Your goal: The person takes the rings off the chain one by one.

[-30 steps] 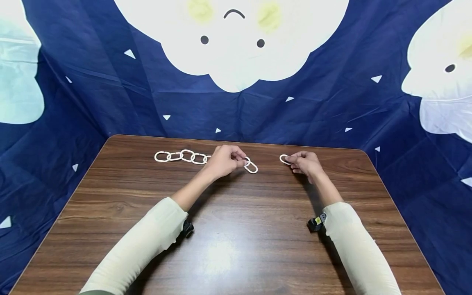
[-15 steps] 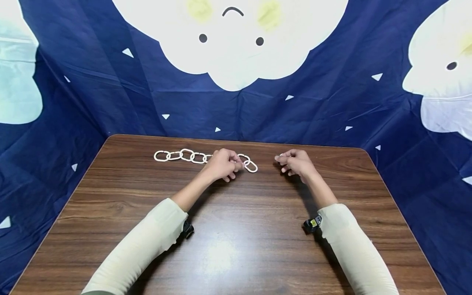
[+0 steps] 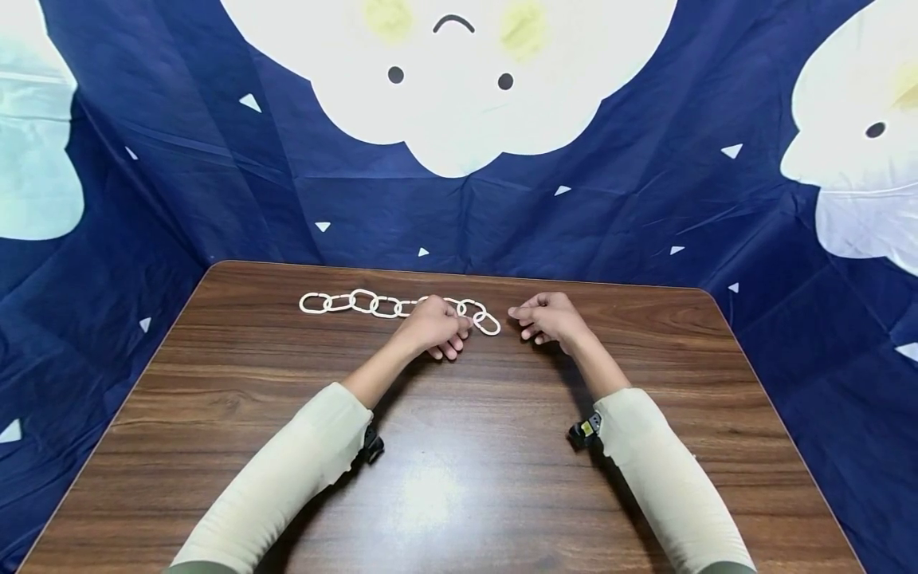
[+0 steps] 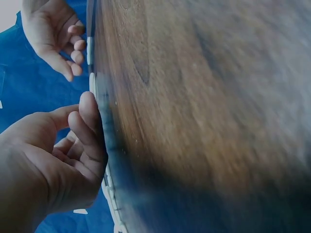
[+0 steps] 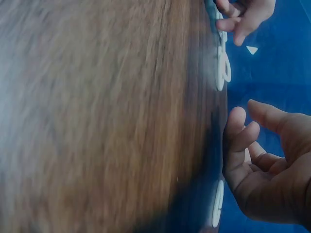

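A chain of white plastic links (image 3: 364, 301) lies on the wooden table toward its far edge. My left hand (image 3: 433, 325) is over the middle of the chain and hides part of it. Its fingers look relaxed in the left wrist view, with nothing visibly gripped; whether they touch the links I cannot tell. The end link (image 3: 488, 324) slants toward me at the chain's right end. Just right of it is my right hand (image 3: 551, 319), thumb and fingers apart around nothing. A separate white link (image 5: 218, 204) shows behind that hand in the right wrist view; the head view hides it.
The brown wooden table (image 3: 459, 446) has rounded far corners. Behind it and at both sides hangs a dark blue cloth (image 3: 617, 223) with white clouds and small triangles. Black wrist cameras sit at both sleeves.
My right hand has let go of the single link and moved left toward the chain's end. The left hand has drawn back slightly, letting go of the chain and uncovering more links.
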Demonstrator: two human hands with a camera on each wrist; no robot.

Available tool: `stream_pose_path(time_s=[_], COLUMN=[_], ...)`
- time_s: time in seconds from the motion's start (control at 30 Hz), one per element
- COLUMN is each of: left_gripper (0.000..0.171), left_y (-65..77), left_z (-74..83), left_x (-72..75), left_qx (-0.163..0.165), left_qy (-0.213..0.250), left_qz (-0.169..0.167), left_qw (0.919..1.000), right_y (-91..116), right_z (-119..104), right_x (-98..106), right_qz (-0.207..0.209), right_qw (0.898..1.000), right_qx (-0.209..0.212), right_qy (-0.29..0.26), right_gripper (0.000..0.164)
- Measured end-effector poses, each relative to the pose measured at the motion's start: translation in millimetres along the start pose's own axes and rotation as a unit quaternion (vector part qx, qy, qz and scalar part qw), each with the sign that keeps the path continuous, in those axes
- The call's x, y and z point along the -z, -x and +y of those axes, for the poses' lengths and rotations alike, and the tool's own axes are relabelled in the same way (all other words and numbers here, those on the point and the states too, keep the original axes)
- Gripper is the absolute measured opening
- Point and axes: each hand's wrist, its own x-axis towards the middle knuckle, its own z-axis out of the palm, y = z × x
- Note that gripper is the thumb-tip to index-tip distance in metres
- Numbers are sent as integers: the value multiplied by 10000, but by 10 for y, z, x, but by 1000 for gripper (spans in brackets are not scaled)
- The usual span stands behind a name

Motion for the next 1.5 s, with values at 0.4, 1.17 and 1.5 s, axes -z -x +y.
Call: stream_pose_path(time_s=[0.4, 1.17, 1.5], left_gripper=[39, 44, 30], left_y=[-33, -149, -115], left_z=[35, -24, -29], left_x=[-46, -115, -60], left_qx=[657, 890, 788], left_qy=[374, 454, 979], left_qz=[182, 629, 55], left_qw=[9970, 9930, 9921], right_y=[-107, -829, -885], right_z=[-67, 306, 381], right_x=[-200, -269, -295], right_qz=[-95, 336, 475], right_qw=[9998, 9792, 9405], right_qx=[11, 306, 939], right_qy=[153, 1977, 3230], right_gripper=[17, 23, 11])
